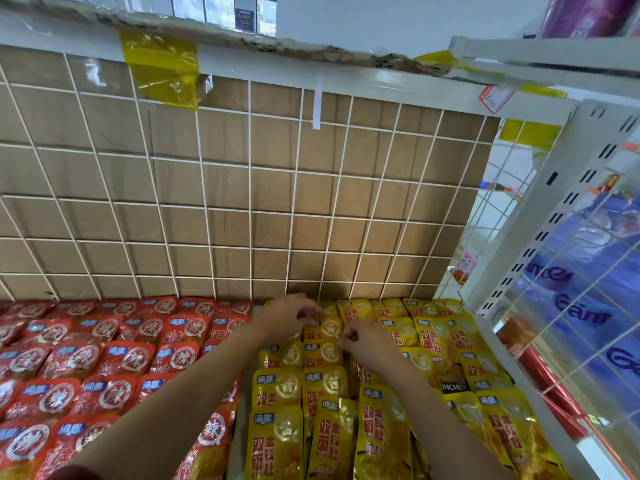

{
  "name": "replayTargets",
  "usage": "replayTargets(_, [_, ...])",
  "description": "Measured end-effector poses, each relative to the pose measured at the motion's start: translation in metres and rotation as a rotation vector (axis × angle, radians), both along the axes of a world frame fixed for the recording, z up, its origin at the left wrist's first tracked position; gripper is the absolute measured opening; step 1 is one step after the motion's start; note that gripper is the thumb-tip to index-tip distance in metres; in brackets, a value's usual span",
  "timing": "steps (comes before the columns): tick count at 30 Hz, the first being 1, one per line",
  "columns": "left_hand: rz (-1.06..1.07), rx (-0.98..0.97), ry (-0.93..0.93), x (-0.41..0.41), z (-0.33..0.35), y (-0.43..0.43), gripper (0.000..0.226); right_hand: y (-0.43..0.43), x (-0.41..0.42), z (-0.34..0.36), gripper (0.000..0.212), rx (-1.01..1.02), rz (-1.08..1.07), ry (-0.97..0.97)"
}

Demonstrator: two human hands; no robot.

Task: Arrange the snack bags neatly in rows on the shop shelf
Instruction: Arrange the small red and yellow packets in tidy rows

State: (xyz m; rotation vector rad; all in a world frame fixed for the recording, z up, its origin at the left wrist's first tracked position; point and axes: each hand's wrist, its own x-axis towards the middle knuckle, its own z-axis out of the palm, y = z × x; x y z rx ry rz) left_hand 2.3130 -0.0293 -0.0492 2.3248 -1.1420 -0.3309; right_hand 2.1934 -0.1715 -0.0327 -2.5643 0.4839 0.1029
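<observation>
Left hand (289, 315) and right hand (362, 339), from where I watch, both curl their fingers onto 1 yellow snack bag (323, 329) in the back rows by the wire grid (249, 202), seemingly pinching its top edge; red bags (86, 358) fill the rows to the left

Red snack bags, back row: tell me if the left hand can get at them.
Probably yes: the left hand, pinching a yellow bag, sits right beside the red bags with nothing between.

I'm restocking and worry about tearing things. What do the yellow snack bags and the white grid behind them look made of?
The yellow snack bags look like glossy plastic or foil film: glints, crinkles. The white grid is likely coated metal wire: thin straight bars.
</observation>
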Motion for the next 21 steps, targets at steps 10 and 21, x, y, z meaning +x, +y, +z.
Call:
replayTargets(10, [-0.031, 0.002, -0.120, -0.019, 0.016, 0.014, 0.017, 0.006, -0.025, 0.004, 0.015, -0.100, 0.109, -0.076])
replayTargets(21, [-0.032, 0.083, -0.124, -0.036, 0.010, 0.021, 0.024, 0.012, -0.035, -0.004, 0.007, -0.057, 0.157, -0.130])
